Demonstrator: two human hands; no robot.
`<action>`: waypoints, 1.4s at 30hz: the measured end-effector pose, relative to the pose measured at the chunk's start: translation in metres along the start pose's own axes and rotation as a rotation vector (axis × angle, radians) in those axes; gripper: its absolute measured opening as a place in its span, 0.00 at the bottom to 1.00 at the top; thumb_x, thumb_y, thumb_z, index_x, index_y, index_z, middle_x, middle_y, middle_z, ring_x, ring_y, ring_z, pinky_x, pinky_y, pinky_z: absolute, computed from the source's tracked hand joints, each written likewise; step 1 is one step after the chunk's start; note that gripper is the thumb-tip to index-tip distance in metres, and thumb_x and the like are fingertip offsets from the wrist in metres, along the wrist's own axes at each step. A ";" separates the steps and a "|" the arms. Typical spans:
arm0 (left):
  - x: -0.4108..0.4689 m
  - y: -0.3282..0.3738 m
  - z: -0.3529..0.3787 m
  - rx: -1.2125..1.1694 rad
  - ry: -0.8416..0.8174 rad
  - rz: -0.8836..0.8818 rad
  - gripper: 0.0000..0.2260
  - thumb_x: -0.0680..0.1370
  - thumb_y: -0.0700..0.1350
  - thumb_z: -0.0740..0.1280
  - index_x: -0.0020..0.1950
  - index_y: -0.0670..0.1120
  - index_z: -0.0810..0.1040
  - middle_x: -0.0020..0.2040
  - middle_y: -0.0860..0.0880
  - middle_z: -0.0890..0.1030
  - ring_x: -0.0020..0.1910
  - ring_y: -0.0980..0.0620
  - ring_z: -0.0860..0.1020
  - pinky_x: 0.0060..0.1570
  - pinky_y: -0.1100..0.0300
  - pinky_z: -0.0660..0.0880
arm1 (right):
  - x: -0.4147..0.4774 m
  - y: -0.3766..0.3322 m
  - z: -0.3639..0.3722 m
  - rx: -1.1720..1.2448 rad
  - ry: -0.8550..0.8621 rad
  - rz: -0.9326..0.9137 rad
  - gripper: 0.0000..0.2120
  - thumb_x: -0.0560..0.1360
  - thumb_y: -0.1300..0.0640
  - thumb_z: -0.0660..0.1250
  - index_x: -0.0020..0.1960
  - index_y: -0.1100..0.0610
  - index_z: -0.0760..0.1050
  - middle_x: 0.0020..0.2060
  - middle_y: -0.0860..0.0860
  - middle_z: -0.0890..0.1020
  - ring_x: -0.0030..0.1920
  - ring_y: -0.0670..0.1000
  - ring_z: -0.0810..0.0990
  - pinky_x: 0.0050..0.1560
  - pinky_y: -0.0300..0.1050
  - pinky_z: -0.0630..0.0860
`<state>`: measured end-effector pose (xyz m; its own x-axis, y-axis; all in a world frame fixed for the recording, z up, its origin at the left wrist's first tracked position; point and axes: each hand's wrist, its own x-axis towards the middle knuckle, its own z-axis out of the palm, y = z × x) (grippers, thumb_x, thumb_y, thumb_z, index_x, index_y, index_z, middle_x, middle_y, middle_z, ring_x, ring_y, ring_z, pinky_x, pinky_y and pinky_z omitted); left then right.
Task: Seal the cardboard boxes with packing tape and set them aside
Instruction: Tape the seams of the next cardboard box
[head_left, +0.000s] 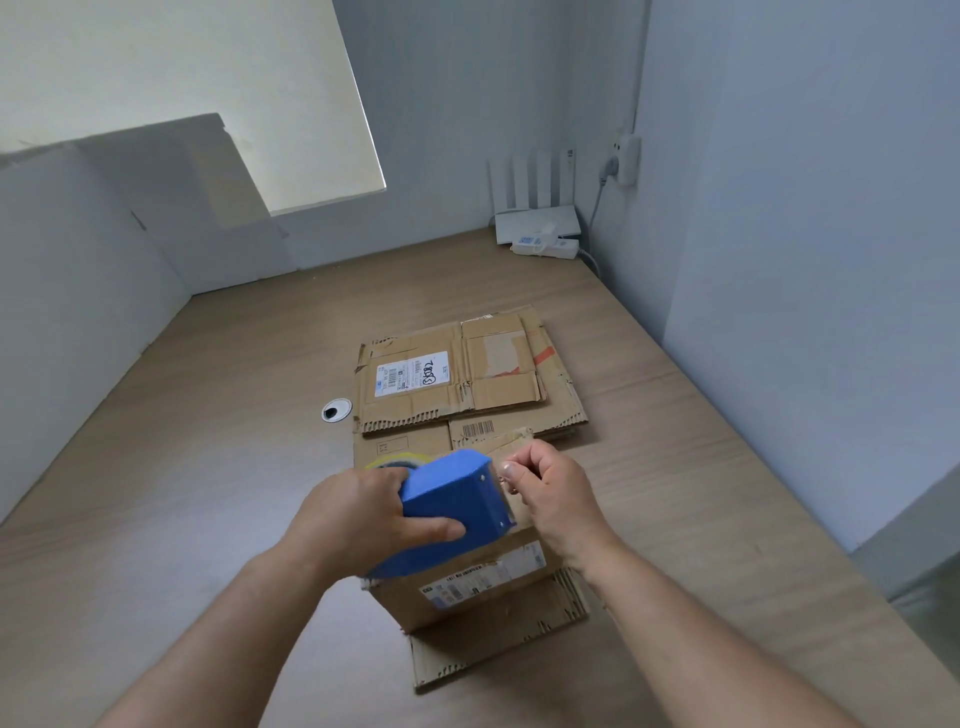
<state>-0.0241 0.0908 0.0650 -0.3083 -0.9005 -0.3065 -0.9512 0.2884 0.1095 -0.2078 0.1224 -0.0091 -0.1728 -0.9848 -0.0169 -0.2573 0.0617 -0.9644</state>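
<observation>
1. The task looks to be near its beginning. One cardboard box (467, 587) stands on the wooden table (208, 467) directly under the hands. A corrugated flap of it lies flat on the table toward the person, so I judge it is not sealed yet.
2. Beyond it, a stack of flattened boxes (467, 374) lies on the table, close behind the standing box. These are neither folded up nor taped. I see no finished box set aside.
3. The left hand (363, 514) grips the blue tape dispenser (457, 499) above the box, with the thumb along its near side and the fingers over the top.
4. The right hand (556, 493) is at the dispenser's mouth, its fingers curled. The thumb and forefinger seem to pinch the free end of the packing tape (506, 480), but the clear film is hard to see.
</observation>
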 end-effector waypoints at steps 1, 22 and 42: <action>0.000 -0.004 -0.007 -0.075 -0.028 -0.035 0.27 0.67 0.72 0.63 0.55 0.53 0.73 0.46 0.55 0.80 0.43 0.58 0.79 0.43 0.64 0.78 | 0.001 0.000 0.000 -0.007 0.003 0.008 0.09 0.79 0.57 0.62 0.41 0.52 0.72 0.35 0.47 0.76 0.36 0.44 0.72 0.38 0.35 0.69; 0.041 -0.027 -0.043 -0.108 -0.308 -0.430 0.26 0.65 0.72 0.68 0.46 0.51 0.74 0.46 0.50 0.77 0.45 0.52 0.76 0.48 0.56 0.70 | 0.011 -0.006 -0.014 -0.070 0.127 0.168 0.08 0.79 0.56 0.59 0.46 0.59 0.74 0.39 0.51 0.78 0.36 0.46 0.76 0.32 0.37 0.70; 0.070 0.002 -0.040 -0.046 -0.381 -0.350 0.30 0.61 0.73 0.70 0.51 0.53 0.75 0.49 0.50 0.77 0.48 0.51 0.77 0.50 0.55 0.71 | 0.010 0.021 -0.027 0.108 0.229 0.409 0.09 0.80 0.61 0.57 0.44 0.59 0.72 0.34 0.52 0.76 0.25 0.45 0.72 0.26 0.39 0.70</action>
<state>-0.0467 0.0158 0.0812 0.0382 -0.7556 -0.6539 -0.9993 -0.0309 -0.0226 -0.2407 0.1182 -0.0226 -0.4473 -0.8215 -0.3536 -0.0261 0.4072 -0.9130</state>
